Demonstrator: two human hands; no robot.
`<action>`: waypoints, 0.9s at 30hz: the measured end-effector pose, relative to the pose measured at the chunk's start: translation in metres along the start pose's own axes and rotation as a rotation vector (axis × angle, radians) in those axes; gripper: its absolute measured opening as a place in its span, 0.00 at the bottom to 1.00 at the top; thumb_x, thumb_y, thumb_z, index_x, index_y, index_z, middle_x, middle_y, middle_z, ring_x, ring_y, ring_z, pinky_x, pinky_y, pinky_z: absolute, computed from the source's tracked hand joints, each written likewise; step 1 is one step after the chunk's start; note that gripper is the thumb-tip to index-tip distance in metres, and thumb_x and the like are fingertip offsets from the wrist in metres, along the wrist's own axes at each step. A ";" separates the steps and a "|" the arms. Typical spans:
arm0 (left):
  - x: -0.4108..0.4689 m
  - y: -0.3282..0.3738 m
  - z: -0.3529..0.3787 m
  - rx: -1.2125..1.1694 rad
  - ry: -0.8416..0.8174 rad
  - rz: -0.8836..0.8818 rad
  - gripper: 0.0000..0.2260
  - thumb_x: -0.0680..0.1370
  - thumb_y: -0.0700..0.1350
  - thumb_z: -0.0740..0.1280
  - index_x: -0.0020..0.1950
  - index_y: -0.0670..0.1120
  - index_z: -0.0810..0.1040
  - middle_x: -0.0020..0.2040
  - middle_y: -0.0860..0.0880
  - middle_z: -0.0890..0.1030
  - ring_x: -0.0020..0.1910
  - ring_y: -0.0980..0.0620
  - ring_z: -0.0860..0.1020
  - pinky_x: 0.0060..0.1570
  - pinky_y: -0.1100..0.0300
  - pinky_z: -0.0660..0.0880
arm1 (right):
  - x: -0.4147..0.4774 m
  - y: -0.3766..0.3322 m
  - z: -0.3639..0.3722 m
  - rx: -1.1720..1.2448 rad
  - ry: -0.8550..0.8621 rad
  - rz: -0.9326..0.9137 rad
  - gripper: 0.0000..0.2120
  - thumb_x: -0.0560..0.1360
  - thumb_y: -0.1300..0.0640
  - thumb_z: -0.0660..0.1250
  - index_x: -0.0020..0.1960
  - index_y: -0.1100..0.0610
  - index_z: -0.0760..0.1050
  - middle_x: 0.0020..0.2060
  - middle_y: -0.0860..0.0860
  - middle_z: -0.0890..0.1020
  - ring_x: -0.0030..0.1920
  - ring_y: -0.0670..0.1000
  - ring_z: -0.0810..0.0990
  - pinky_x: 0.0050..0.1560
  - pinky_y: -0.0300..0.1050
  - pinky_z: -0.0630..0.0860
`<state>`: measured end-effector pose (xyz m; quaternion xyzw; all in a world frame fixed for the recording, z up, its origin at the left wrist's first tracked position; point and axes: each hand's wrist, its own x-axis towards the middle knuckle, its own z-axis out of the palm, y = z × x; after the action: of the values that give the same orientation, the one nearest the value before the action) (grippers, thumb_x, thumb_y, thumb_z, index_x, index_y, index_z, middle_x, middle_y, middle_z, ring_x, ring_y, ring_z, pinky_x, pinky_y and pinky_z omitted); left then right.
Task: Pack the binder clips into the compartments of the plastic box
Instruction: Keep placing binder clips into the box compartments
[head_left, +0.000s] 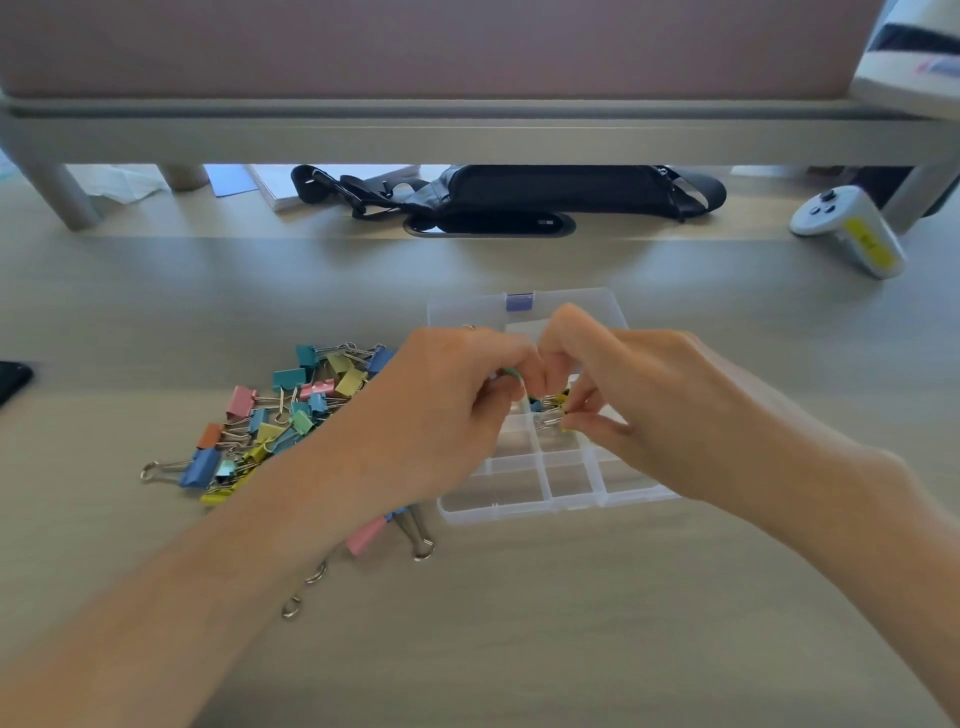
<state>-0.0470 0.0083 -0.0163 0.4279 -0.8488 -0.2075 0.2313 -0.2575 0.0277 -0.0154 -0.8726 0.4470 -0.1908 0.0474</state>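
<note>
Fingers of the right hand pinch a small yellow clip over a middle compartment of the plastic box. Left hand above the box's left side curls its fingers around something green, too hidden to identify. Left of the box, loose binder clips lie heaped on the desk.
</note>
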 end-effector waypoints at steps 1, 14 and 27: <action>0.000 0.001 0.001 0.002 0.003 0.000 0.12 0.80 0.36 0.64 0.50 0.51 0.83 0.35 0.57 0.74 0.38 0.59 0.73 0.39 0.70 0.67 | 0.001 0.000 -0.002 0.029 0.004 0.023 0.25 0.74 0.65 0.75 0.53 0.48 0.61 0.42 0.44 0.79 0.40 0.53 0.83 0.39 0.57 0.82; -0.001 0.005 0.011 0.127 -0.054 0.035 0.06 0.79 0.49 0.70 0.53 0.57 0.85 0.42 0.58 0.77 0.39 0.61 0.74 0.38 0.70 0.68 | 0.001 0.018 0.000 0.216 0.037 0.125 0.12 0.70 0.58 0.82 0.44 0.51 0.80 0.40 0.41 0.82 0.47 0.40 0.81 0.48 0.29 0.77; -0.001 0.001 0.007 0.112 -0.009 0.047 0.05 0.78 0.47 0.72 0.50 0.57 0.83 0.41 0.61 0.75 0.43 0.62 0.74 0.41 0.73 0.66 | -0.040 0.025 0.008 0.097 -0.015 -0.027 0.08 0.84 0.50 0.64 0.57 0.48 0.82 0.60 0.41 0.78 0.60 0.43 0.78 0.58 0.43 0.76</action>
<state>-0.0512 0.0113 -0.0216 0.4190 -0.8700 -0.1562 0.2078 -0.2943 0.0443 -0.0409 -0.8767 0.4251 -0.2061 0.0905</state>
